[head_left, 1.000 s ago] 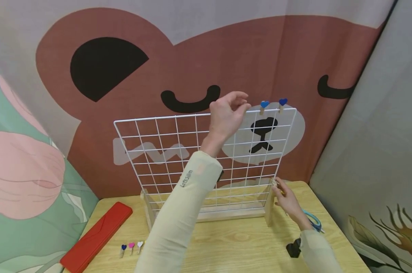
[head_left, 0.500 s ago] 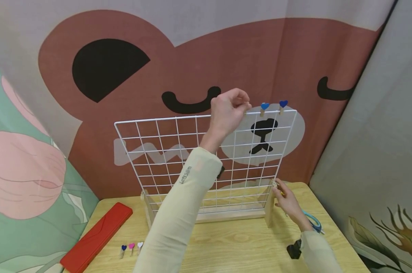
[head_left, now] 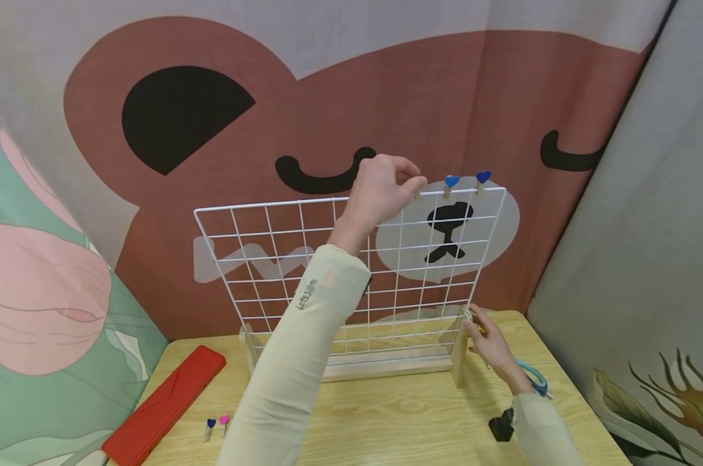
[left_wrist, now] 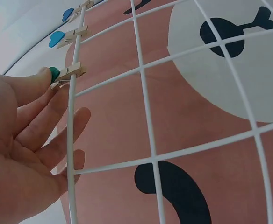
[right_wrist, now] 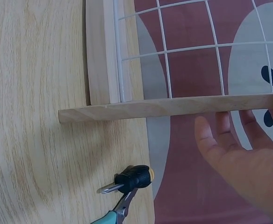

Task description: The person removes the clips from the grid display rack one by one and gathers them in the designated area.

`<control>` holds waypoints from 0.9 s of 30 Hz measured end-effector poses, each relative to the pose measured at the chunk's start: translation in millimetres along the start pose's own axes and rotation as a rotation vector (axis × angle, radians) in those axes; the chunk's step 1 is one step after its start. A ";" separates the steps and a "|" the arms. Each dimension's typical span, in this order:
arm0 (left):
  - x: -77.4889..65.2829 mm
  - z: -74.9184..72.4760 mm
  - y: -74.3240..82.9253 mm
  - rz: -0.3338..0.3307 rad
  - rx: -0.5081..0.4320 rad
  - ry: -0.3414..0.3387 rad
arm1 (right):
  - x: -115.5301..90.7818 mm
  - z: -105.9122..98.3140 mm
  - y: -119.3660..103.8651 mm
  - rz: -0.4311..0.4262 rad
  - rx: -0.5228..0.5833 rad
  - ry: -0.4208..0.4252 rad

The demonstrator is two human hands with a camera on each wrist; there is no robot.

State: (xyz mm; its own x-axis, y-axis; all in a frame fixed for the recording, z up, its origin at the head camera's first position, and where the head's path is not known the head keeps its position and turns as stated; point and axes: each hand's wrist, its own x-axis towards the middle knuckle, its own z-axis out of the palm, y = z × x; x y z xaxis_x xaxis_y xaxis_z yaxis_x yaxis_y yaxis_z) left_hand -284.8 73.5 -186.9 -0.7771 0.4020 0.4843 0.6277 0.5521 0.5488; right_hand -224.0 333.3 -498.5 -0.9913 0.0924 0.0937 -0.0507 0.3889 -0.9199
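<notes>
At the top wire of a white wire grid, my left hand pinches a wooden mini clothespin with a green heart. Its jaws sit over the wire in the left wrist view. Two more clothespins stand on that wire farther right, one with a light blue heart and one with a dark blue heart. My right hand holds the upper end of the stand's right wooden post, thumb on one side and fingers on the other; part of the thumb is cut off.
Clothespins with a dark blue heart and a pink heart lie at front left, beside a long red case. Right of the stand lie a stubby black screwdriver and teal-handled pliers. A printed curtain hangs behind.
My left wrist and forearm have shifted slightly left, while the fingertips stay at the top wire. The sleeve now covers the white-heart clothespin on the table. My right hand has stayed put.
</notes>
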 end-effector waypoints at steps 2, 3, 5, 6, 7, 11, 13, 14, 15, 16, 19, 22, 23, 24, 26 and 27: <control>0.7 0.1 0.8 -0.002 0.016 -0.006 | 0.3 0.2 0.2 -0.001 0.005 0.000; 1.1 0.1 1.3 -0.001 0.026 -0.008 | 0.4 0.2 0.2 0.001 0.006 0.000; 2.2 0.4 2.2 0.007 0.053 -0.005 | 0.7 0.3 0.3 0.003 0.006 0.001; 2.6 0.6 2.6 0.013 0.070 -0.003 | 0.7 0.4 0.3 0.004 0.004 0.002; 2.8 0.9 3.0 0.018 0.087 0.001 | 0.6 0.4 0.2 0.005 0.002 0.004; 3.1 3.1 2.8 0.021 0.125 0.021 | 0.3 1.2 0.4 0.002 -0.007 0.005; 3.0 3.7 2.5 0.021 0.126 0.033 | 0.6 2.0 0.3 -0.002 -0.010 0.008; 2.9 3.8 2.5 0.022 0.124 0.039 | 1.0 2.2 0.4 -0.006 -0.011 0.009; 3.1 3.9 2.4 0.023 0.120 0.045 | 1.5 2.5 0.4 -0.009 -0.011 0.011; 3.2 4.0 2.3 0.023 0.115 0.050 | 2.1 2.6 0.6 -0.013 -0.010 0.014; 3.8 4.5 1.6 0.014 0.092 0.060 | 4.0 3.3 0.9 -0.026 -0.004 0.025; 4.2 5.8 0.2 0.012 0.077 0.068 | 5.1 3.9 1.5 -0.031 -0.005 0.029; 4.3 6.5 -0.6 0.015 0.077 0.074 | 4.9 4.3 1.5 -0.031 -0.006 0.029; 4.2 7.2 -1.2 0.015 0.071 0.078 | 4.7 4.7 1.8 -0.032 -0.006 0.029; 4.1 8.3 -2.9 0.019 0.052 0.088 | 3.8 5.5 2.0 -0.027 -0.004 0.026; 3.8 8.5 -3.5 0.018 0.035 0.095 | 3.4 5.8 2.0 -0.026 -0.001 0.024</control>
State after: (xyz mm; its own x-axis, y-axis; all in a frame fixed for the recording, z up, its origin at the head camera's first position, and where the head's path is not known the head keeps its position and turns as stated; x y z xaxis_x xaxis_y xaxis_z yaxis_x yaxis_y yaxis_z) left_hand -290.4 79.3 -192.8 -0.7568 0.3422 0.5569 0.6382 0.5710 0.5164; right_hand -228.2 329.0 -502.3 -0.9865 0.1038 0.1267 -0.0764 0.3926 -0.9165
